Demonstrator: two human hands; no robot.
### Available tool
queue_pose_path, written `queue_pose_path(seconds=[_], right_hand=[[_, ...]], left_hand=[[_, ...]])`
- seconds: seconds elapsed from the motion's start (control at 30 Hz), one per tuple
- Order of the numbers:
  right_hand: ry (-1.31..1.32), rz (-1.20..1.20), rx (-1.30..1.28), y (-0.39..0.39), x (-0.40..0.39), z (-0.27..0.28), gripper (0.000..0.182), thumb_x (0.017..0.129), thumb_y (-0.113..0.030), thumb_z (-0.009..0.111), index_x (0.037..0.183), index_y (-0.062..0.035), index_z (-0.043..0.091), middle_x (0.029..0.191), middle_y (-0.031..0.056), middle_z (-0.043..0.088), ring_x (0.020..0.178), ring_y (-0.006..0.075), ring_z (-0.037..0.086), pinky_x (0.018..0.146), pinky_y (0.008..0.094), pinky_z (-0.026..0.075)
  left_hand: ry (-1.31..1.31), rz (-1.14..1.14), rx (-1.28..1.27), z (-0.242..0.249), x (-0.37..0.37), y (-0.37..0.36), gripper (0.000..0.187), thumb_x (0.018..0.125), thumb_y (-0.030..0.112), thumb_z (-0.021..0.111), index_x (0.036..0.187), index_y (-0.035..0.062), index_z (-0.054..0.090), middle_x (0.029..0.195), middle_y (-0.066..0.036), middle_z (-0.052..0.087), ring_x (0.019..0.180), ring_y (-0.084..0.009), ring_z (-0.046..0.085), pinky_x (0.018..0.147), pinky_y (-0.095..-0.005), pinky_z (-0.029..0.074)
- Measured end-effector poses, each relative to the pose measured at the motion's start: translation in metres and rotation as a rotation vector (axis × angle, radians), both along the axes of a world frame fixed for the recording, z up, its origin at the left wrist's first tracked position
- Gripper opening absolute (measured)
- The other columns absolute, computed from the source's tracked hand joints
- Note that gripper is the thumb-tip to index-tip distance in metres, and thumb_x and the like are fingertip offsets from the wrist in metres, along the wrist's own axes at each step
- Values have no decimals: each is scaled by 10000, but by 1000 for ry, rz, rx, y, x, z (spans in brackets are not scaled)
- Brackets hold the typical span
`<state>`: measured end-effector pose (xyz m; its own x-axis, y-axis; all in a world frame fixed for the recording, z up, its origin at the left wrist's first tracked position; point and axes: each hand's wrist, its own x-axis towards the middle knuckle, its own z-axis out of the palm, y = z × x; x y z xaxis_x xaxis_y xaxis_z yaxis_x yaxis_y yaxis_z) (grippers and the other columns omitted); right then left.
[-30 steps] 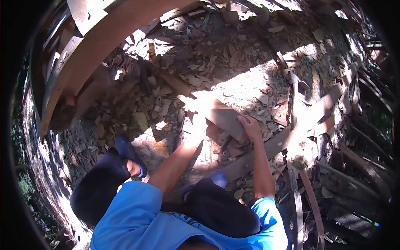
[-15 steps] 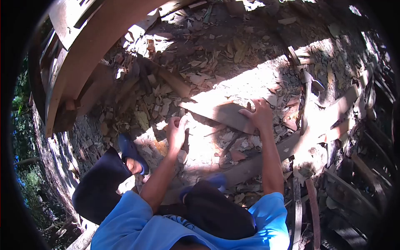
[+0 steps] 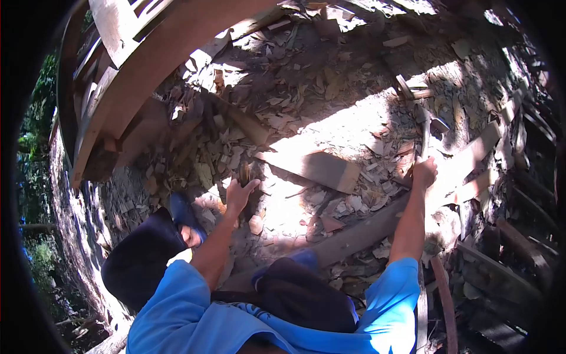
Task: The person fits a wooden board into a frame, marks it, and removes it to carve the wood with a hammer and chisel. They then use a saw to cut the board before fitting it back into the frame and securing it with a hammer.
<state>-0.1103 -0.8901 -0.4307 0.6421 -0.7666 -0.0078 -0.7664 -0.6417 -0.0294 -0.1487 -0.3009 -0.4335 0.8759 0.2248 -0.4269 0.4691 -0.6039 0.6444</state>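
Note:
My right hand [image 3: 424,172] is closed around the wooden handle of an adze [image 3: 425,138], whose metal head [image 3: 440,125] points away from me. My left hand [image 3: 238,196] hovers low over the wood chips, thumb stretched out to the right and nothing plainly held. Between the two hands a flat, tapered board [image 3: 321,170] lies on the ground, half in shade, its broad end toward the right and touched by neither hand.
A large curved wooden structure [image 3: 141,59] rises at the upper left. Chips and shavings [image 3: 330,82] cover the ground. A long plank [image 3: 354,236] runs diagonally before my knees, with sticks and timber [image 3: 501,265] at the right. My sandalled foot [image 3: 187,218] is at the left.
My right hand has left the tapered board and moved right onto the adze handle; the adze has shifted slightly. My left hand has moved a little left and down, thumb now spread.

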Motion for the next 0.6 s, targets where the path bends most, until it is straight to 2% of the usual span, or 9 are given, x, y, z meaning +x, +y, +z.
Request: queue_pose_path(seconds=[0.03, 0.07, 0.13, 0.2, 0.27, 0.33, 0.4, 0.5, 0.6], right_hand=[[57, -15, 163, -20, 4, -17, 385, 893, -325, 677, 1120, -27, 585, 1077, 229, 690, 1010, 416, 669, 877, 501, 528], [76, 4, 236, -12, 6, 4, 396, 882, -301, 675, 1117, 4, 584, 1076, 257, 693, 1024, 400, 678, 893, 485, 531], [49, -80, 292, -23, 13, 6, 484, 852, -364, 699, 1122, 21, 588, 1092, 258, 692, 1057, 404, 670, 915, 463, 530], [110, -106, 350, -12, 17, 34, 495, 864, -330, 659, 1217, -5, 539, 1148, 262, 677, 1110, 396, 654, 934, 467, 521], [185, -94, 247, -2, 13, 28, 496, 879, -277, 624, 1298, -46, 494, 1194, 241, 659, 1147, 399, 632, 943, 493, 515], [90, -46, -17, 28, 1, 36, 519, 884, -308, 630, 1317, -51, 505, 1211, 222, 637, 1165, 380, 607, 958, 487, 507], [1, 39, 81, 64, -9, 59, 510, 883, -337, 637, 1292, -48, 545, 1207, 215, 626, 1163, 369, 595, 966, 478, 499], [-190, 213, 109, 91, -24, 60, 467, 861, -357, 686, 1205, -44, 643, 1182, 198, 624, 1128, 368, 593, 974, 461, 483], [-316, 212, 10, 109, 3, 118, 373, 875, -309, 679, 1099, -11, 665, 1152, 197, 632, 1105, 382, 583, 930, 483, 481]], left_hand=[[2, 86, -141, 4, -3, 8, 457, 816, 421, 811, 909, 40, 576, 742, -80, 657, 629, -179, 640, 590, -322, 517], [9, 169, -289, 9, -5, 13, 407, 831, 367, 814, 898, 57, 558, 712, -44, 631, 570, -124, 605, 525, -271, 498], [-97, 170, -374, 48, 0, 8, 394, 865, 366, 782, 884, 73, 520, 666, -16, 568, 494, -105, 553, 452, -246, 460], [-145, 198, -413, 69, 20, 9, 399, 883, 378, 760, 867, 76, 501, 645, -8, 534, 469, -93, 520, 428, -250, 438], [-127, 187, -459, 100, 37, 0, 380, 887, 381, 753, 894, 69, 537, 652, -4, 545, 493, -81, 527, 437, -245, 431], [-138, 158, -528, 128, 61, -9, 366, 884, 380, 755, 925, 62, 578, 660, 3, 559, 520, -71, 535, 455, -237, 427], [-144, 99, -606, 149, 74, -17, 358, 874, 374, 766, 961, 56, 624, 668, 14, 575, 549, -62, 542, 479, -225, 427], [-58, -14, -707, 137, 88, -12, 348, 869, 358, 774, 1001, 54, 668, 688, 30, 597, 583, -53, 551, 507, -217, 427], [56, -88, -776, 132, 100, -8, 322, 870, 345, 774, 971, 58, 670, 688, 31, 600, 571, -50, 544, 507, -217, 420]])
